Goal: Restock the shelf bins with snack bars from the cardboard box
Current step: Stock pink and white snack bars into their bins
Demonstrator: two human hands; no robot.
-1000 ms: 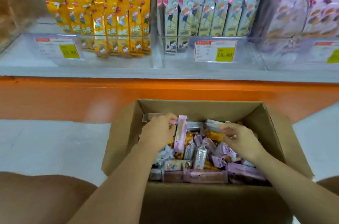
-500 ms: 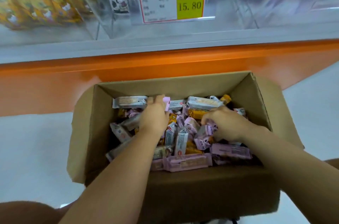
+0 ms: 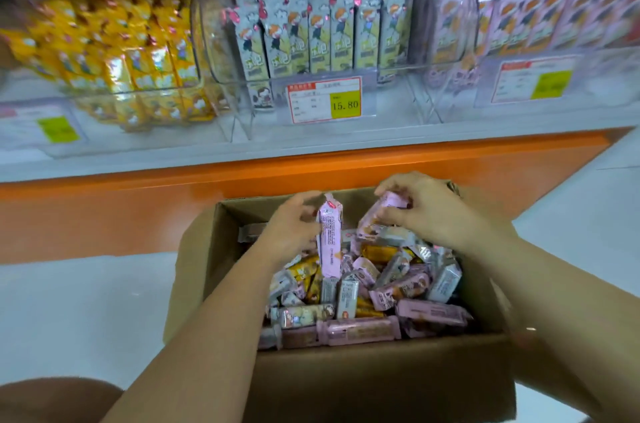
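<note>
Well, both my hands are at the far end of the cardboard box (image 3: 363, 381), centre of the frame, and each has a bar: my left hand (image 3: 291, 232) pinches one pink bar (image 3: 330, 239) near its top, so it hangs upright over the loose pile (image 3: 391, 284), and my right hand (image 3: 429, 214) has its fingers curled round a second pink bar (image 3: 377, 218), tilted just above the heap. The weak point, I think, is my left grip. It is a thin pinch on what looks like a slick wrapper, and the long bar dangling below it could swing and slide out as I lift it over the orange ledge (image 3: 138, 207), dropping back into the box or onto the floor beside it. The next risk is the wrong bin. The pink bin (image 3: 450, 27) is at the upper right of the frame, right beside the middle bin (image 3: 221, 51) of grey-and-yellow packs, with the yellow bin (image 3: 195, 72) at the upper left, and the artwork looks much alike across them. The rows already stand tightly upright, so forcing two bars in at once could tip some of them forward or knock the price tag (image 3: 325, 100). My wrists could also drag neighbouring bars out of the pile
</note>
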